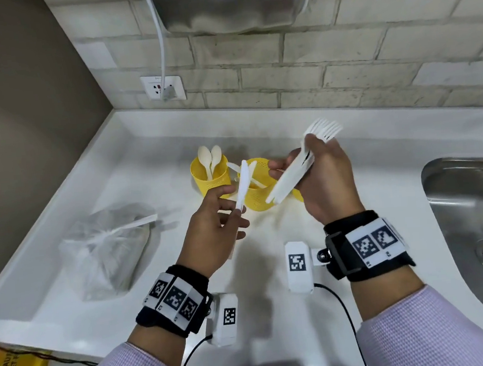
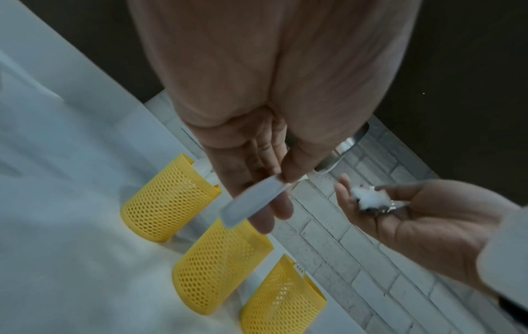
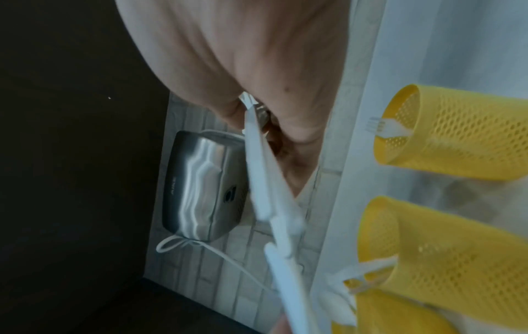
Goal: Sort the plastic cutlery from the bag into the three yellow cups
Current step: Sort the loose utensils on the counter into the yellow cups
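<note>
My left hand (image 1: 234, 202) pinches a single white plastic knife (image 1: 242, 184) by its handle, blade up, just in front of the middle yellow cup (image 1: 258, 197), which holds other knives. In the left wrist view the left hand (image 2: 275, 188) holds that knife (image 2: 251, 202) above the three mesh cups (image 2: 220, 266). My right hand (image 1: 297, 159) grips a bundle of white forks (image 1: 288, 179), tines up, above the right cup (image 1: 297, 193), which it mostly hides. The left cup (image 1: 210, 175) holds spoons. The right wrist view shows one fork (image 3: 382, 128) in the right cup (image 3: 463, 140).
The clear plastic bag (image 1: 108, 248) lies on the white counter (image 1: 150, 168) to the left. A steel sink (image 1: 472, 205) is sunk in at the right. A steel hand dryer (image 1: 232, 3) and its plugged cable (image 1: 162, 57) hang on the brick wall behind.
</note>
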Available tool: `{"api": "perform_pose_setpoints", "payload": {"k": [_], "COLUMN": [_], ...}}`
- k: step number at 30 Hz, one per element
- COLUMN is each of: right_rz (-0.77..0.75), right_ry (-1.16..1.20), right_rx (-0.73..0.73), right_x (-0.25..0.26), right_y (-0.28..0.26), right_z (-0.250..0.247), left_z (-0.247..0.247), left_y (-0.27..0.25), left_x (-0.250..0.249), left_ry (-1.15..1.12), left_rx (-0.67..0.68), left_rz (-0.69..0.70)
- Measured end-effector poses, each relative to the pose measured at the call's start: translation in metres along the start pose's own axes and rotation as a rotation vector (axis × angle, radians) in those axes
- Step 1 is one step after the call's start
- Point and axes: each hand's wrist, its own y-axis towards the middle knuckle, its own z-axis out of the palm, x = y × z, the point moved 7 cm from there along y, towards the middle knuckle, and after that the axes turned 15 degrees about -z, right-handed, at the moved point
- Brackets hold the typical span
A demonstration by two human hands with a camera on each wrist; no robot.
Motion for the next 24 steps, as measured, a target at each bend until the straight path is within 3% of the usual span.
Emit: {"api": "perform_pose_setpoints", "payload": {"k": [4, 8, 11, 17, 24], "right_rz": [-0.066, 0.026, 0.058, 0.065, -0.059], "right_ry": [-0.207, -0.414, -0.438, -0.417, -0.523], "right_rx": [-0.004, 0.133, 0.255, 0.248, 0.578], "right_x": [-0.006, -0.025, -0.035, -0.040, -0.026], "right_y": [0.003, -0.009, -0.020, -0.023, -0.033], "right_z": [-0.011, 0.001, 0.013, 0.015, 0.035], "left_z": [0.006, 0.013, 0.015, 0.012, 0.005], "left_y": [0.001, 0.002, 0.001, 0.005, 0.018], "left_x": [-0.001, -0.005, -0.006, -0.005, -0.020], "left_ry": [-0.086, -0.074, -0.072, -0.031, 0.132], "left_rx": [0.048, 0.079, 0.103, 0.102, 0.144], "left_rz": [-0.021, 0.003, 0.007, -0.002, 0.068]}}
